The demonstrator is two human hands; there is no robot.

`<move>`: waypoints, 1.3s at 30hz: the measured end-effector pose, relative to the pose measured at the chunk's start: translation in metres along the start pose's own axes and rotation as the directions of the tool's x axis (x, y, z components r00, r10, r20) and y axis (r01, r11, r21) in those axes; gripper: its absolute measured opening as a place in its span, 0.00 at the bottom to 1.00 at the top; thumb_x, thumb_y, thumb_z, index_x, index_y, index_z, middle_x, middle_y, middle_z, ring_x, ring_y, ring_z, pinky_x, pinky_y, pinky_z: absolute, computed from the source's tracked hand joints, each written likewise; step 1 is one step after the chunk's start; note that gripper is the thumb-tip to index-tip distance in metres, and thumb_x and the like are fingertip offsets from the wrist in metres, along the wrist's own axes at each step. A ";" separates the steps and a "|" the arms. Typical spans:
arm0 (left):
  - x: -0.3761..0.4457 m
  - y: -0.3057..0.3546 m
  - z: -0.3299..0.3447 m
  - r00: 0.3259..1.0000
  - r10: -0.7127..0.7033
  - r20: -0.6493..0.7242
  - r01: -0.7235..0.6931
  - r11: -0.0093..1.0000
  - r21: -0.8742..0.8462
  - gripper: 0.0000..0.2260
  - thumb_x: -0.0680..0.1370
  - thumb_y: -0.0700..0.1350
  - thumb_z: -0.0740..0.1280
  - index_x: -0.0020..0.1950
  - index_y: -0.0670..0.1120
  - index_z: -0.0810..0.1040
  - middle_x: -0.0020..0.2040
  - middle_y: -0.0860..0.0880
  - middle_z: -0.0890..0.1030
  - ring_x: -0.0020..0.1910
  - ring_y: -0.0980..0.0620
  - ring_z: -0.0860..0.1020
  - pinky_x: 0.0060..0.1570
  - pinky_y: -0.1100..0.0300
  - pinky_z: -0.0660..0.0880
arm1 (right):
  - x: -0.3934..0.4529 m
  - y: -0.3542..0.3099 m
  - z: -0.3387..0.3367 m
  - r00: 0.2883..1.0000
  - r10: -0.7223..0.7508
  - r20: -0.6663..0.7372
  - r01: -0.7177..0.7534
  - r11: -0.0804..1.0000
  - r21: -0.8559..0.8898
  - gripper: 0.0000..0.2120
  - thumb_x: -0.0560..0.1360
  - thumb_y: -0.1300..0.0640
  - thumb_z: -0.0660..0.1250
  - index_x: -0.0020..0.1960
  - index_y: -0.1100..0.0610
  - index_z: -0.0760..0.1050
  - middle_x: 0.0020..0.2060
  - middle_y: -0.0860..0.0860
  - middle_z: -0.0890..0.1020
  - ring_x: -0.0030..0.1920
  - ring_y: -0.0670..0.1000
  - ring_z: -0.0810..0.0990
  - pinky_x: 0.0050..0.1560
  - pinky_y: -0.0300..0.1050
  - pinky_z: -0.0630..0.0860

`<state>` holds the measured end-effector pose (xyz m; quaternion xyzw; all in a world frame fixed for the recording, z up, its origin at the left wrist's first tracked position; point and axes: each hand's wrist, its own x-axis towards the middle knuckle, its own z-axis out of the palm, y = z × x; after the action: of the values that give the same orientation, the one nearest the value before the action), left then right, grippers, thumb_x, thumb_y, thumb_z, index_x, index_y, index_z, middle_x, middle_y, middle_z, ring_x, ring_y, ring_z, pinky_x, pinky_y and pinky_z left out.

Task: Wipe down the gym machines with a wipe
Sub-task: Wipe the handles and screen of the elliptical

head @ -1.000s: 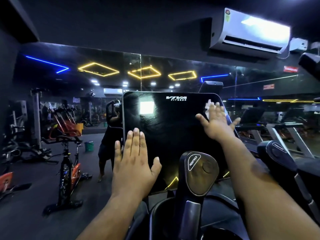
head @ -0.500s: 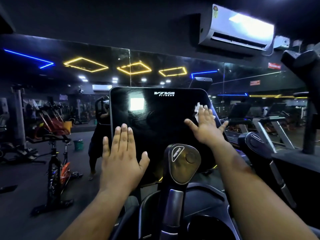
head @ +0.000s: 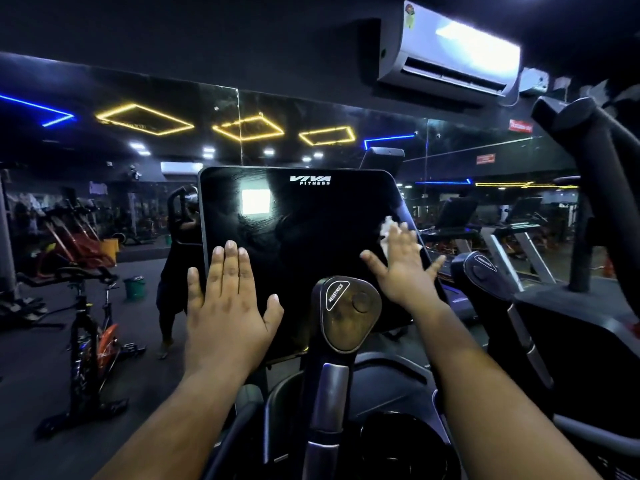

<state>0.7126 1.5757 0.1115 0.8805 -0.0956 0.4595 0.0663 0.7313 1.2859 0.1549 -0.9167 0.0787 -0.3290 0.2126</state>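
Observation:
A glossy black console screen [head: 304,244] marked VIVA FITNESS stands upright in front of me on a gym machine. My left hand [head: 228,303] lies flat with fingers spread against the screen's lower left edge. My right hand [head: 405,268] presses a crumpled white wipe [head: 387,228] flat against the screen's right side; the wipe peeks out above the fingers. Below the screen, between my arms, a rounded resistance knob housing [head: 346,313] tops the machine's centre handle [head: 327,403].
A second resistance handle [head: 485,271] and a thick black arm [head: 595,188] of the machine rise at the right. A spin bike [head: 86,327] stands at the left on dark floor. A wall mirror [head: 311,133] ahead reflects treadmills and a person. An air conditioner [head: 450,53] hangs above.
My right hand and the wipe have slid down the screen's right side. The left hand stays flat at the lower left. The view has shifted slightly.

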 end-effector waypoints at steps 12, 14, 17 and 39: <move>0.000 -0.003 0.005 1.000 0.005 -0.026 -0.004 1.000 0.020 0.36 0.81 0.62 0.47 0.82 0.41 0.51 0.83 0.43 0.49 0.83 0.48 0.47 0.80 0.46 0.38 | -0.079 -0.027 0.023 0.889 -0.405 0.213 0.444 0.877 -0.186 0.43 0.70 0.27 0.40 0.76 0.43 0.26 0.76 0.41 0.29 0.79 0.46 0.30 0.72 0.71 0.29; 0.001 -0.003 0.006 1.000 0.003 -0.030 -0.002 1.000 0.019 0.36 0.81 0.62 0.47 0.82 0.40 0.51 0.83 0.43 0.49 0.83 0.48 0.46 0.80 0.45 0.39 | -0.055 0.001 0.009 0.969 -0.166 0.181 0.198 0.965 -0.174 0.48 0.66 0.20 0.35 0.78 0.44 0.27 0.75 0.41 0.27 0.78 0.45 0.30 0.72 0.71 0.32; 0.002 -0.004 0.006 1.000 -0.002 -0.027 0.003 1.000 0.027 0.36 0.80 0.62 0.46 0.82 0.40 0.51 0.83 0.44 0.49 0.83 0.48 0.46 0.80 0.45 0.39 | -0.027 0.004 -0.001 0.987 0.102 0.127 -0.101 0.995 -0.016 0.54 0.66 0.20 0.42 0.81 0.49 0.31 0.79 0.46 0.31 0.79 0.48 0.31 0.74 0.71 0.39; 0.001 -0.003 0.007 1.000 0.010 -0.029 -0.009 1.000 0.025 0.36 0.81 0.62 0.46 0.82 0.40 0.52 0.83 0.43 0.50 0.83 0.47 0.47 0.80 0.45 0.39 | 0.023 -0.017 -0.014 0.979 0.193 0.072 -0.199 0.976 0.090 0.54 0.71 0.21 0.48 0.82 0.55 0.35 0.81 0.51 0.35 0.80 0.52 0.32 0.73 0.70 0.33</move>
<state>0.7195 1.5772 0.1081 0.8740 -0.0929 0.4738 0.0546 0.7408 1.2899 0.1853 -0.9030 0.1458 -0.2807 0.2906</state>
